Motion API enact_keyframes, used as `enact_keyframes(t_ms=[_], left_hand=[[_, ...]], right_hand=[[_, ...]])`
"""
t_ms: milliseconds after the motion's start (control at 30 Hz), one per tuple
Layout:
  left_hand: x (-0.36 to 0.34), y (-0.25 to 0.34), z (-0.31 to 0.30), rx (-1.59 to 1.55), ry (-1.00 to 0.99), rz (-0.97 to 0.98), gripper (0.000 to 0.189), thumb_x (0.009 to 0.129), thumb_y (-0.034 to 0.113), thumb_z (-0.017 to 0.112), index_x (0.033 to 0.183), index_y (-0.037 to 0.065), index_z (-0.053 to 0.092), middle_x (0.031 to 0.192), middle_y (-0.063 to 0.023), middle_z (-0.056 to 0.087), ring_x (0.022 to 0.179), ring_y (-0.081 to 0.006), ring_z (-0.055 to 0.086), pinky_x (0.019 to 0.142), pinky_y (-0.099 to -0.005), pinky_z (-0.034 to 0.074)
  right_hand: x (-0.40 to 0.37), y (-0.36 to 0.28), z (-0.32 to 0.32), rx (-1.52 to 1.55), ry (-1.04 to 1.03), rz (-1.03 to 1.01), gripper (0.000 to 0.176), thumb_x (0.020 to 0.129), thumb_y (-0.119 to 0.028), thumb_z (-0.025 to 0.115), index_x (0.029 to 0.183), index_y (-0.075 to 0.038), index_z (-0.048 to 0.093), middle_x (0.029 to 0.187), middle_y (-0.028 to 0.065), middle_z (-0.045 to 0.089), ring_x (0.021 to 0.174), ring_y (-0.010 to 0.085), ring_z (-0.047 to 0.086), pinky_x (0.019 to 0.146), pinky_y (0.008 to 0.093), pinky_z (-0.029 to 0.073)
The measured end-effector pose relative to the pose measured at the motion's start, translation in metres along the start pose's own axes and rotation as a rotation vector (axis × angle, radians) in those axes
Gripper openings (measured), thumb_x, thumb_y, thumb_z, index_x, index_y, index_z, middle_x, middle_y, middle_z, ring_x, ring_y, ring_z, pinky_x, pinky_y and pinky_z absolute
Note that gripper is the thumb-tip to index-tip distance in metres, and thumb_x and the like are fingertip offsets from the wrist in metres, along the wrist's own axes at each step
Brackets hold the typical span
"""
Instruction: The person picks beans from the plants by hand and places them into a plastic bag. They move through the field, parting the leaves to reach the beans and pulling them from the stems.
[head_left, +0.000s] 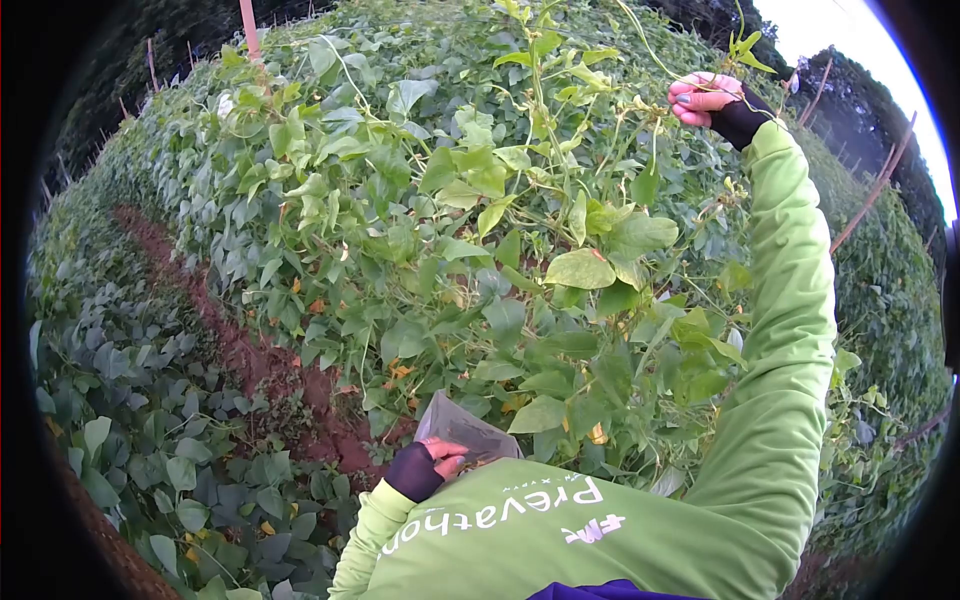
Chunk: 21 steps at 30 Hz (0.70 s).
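My right hand (703, 97), in a black wrist cuff, is raised high at the upper right. Its fingers are pinched on a thin climbing vine (650, 48) among the leaves. Whether a pod is also between the fingertips I cannot make out. Low in front of my body, my left hand (445, 457) grips the rim of a greyish see-through bag (462, 425). The bag hangs with its mouth spread against my green shirt, and its contents are mostly hidden.
Dense leafy vines (440, 250) fill the space ahead, with some yellowing leaves (580, 269). A strip of reddish soil (240, 350) runs along the left between low plants (120, 400). Wooden poles (875, 190) lean at the right, and a pinkish pole (250, 30) stands at the upper left.
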<state>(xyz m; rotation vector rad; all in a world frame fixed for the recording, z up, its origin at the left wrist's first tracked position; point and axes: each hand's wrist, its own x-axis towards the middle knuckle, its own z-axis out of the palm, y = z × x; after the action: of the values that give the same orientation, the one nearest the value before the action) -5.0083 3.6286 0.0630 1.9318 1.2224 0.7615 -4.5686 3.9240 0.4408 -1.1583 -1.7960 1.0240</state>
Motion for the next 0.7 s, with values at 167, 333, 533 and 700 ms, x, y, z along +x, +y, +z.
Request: enact_keyframes(t_ms=[167,333,533,700], left_hand=[[-0.001,0.0,0.002,-0.005,0.003,-0.023,0.02,0.082,0.017,0.068,0.101,0.01,0.071,0.088,-0.0146,0.067,0.082,-0.0316,0.065,0.075,-0.0376,0.051],[-0.007,0.005,0.002,-0.04,0.047,-0.097,0.022,0.083,0.017,0.068,0.102,0.008,0.071,0.09,-0.0163,0.068,0.084,-0.0313,0.065,0.076,-0.0372,0.051],[-0.014,0.008,0.001,-0.019,0.097,-0.121,0.022,0.083,0.017,0.067,0.102,0.007,0.071,0.09,-0.0164,0.068,0.084,-0.0311,0.065,0.076,-0.0369,0.051],[-0.015,0.009,0.002,-0.076,0.106,-0.2,0.023,0.083,0.017,0.067,0.103,0.007,0.071,0.091,-0.0168,0.068,0.084,-0.0311,0.066,0.075,-0.0366,0.051]], right_hand=[[0.03,0.03,-0.012,0.264,0.041,-0.064,0.033,0.089,-0.005,0.064,0.12,0.002,0.057,0.11,0.0113,0.065,0.094,0.0143,0.065,0.081,0.0211,0.056],[0.062,0.072,0.022,0.492,-0.06,0.137,0.036,0.093,-0.011,0.058,0.126,0.002,0.054,0.095,0.0056,0.064,0.071,0.0089,0.058,0.056,0.0184,0.046],[0.119,0.112,0.049,0.615,-0.334,0.074,0.035,0.096,-0.015,0.056,0.13,-0.004,0.054,0.061,-0.0042,0.045,0.044,0.0058,0.036,0.036,0.0225,0.028],[0.118,0.095,0.058,0.642,-0.477,-0.019,0.053,0.093,-0.006,0.058,0.142,-0.009,0.039,0.063,-0.0033,0.04,0.048,0.0072,0.032,0.038,0.021,0.031]])
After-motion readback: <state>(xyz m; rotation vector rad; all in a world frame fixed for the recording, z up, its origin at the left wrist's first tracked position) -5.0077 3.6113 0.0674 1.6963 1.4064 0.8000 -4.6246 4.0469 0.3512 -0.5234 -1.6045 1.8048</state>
